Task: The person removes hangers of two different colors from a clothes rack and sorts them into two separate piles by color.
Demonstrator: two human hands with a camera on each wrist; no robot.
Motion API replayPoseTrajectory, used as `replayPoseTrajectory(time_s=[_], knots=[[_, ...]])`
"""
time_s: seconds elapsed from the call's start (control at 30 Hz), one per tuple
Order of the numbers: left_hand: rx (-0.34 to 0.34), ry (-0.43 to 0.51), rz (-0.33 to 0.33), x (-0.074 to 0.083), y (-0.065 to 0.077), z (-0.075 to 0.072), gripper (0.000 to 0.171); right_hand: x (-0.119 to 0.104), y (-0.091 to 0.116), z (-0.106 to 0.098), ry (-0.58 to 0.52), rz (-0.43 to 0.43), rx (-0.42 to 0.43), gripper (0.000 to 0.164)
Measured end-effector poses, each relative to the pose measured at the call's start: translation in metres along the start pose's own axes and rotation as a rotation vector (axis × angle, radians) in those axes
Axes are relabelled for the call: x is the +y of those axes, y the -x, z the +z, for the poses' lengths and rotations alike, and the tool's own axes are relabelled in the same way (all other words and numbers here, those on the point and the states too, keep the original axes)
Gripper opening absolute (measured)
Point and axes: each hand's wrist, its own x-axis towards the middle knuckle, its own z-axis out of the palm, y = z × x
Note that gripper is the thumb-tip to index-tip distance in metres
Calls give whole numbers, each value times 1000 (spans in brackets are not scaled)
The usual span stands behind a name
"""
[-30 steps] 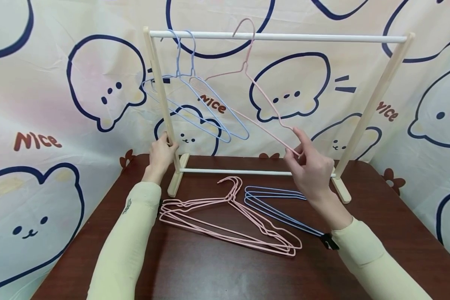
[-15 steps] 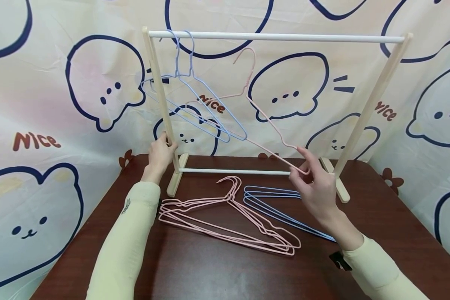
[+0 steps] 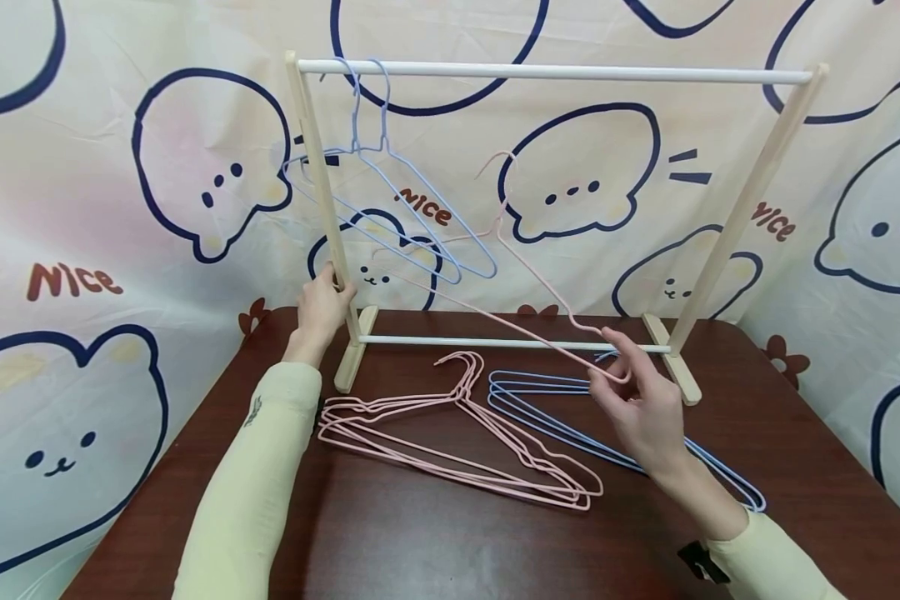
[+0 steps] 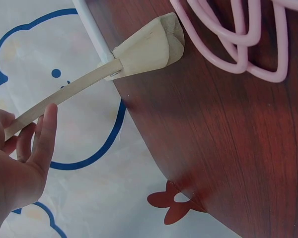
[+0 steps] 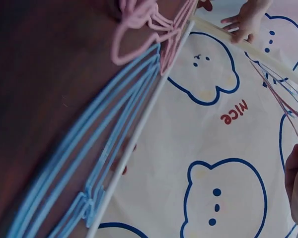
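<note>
My left hand (image 3: pixel 321 315) grips the left wooden post (image 3: pixel 322 183) of a small clothes rack. The left wrist view shows its fingers curled about that post (image 4: pixel 64 94). To the right, my right hand (image 3: pixel 648 408) pinches one end of a pink wire clothes hanger (image 3: pixel 528 268), held tilted in the air below the top bar, its hook upward. Two blue hangers (image 3: pixel 384 117) hang from the white top bar (image 3: pixel 607 73) near its left end. In the right wrist view, only part of my right hand (image 5: pixel 297 183) shows at the right edge.
On the brown table (image 3: pixel 420 550) lies a stack of pink hangers (image 3: pixel 461 396) in front of the rack. Beside it, blue hangers (image 3: pixel 570 440) lie partly behind my right hand. The rack's lower bar (image 3: pixel 457 342) runs low between its feet. A patterned cloth hangs behind.
My right hand has moved down and slightly right with the pink hanger, so the hook has dropped from the top bar's height to well below it. My left hand stays on the post.
</note>
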Motion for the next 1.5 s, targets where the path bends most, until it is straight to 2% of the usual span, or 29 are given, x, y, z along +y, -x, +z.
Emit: replayPoseTrajectory(time_s=[0.5,0.77,0.9,1.0,1.17,1.27,1.5], knots=[[6,-2,7,-1,0,-2,25,-13,34,-9,-100,112,-151,60],[-1,-1,7,0,1,-3,26,-22,51,-8,-104,214,-255,55],[1,0,2,1,2,-4,25,-27,55,-5,-140,263,-287,53],[-1,4,0,2,3,-4,24,-30,58,-2,-219,356,-345,45],[-7,9,-5,1,2,-3,24,-29,61,-2,-321,591,-435,28],[-8,2,-2,1,2,-2,24,-26,62,-2,-290,625,-464,28],[1,4,3,1,0,-1,23,-24,61,-7,-152,573,-534,30]])
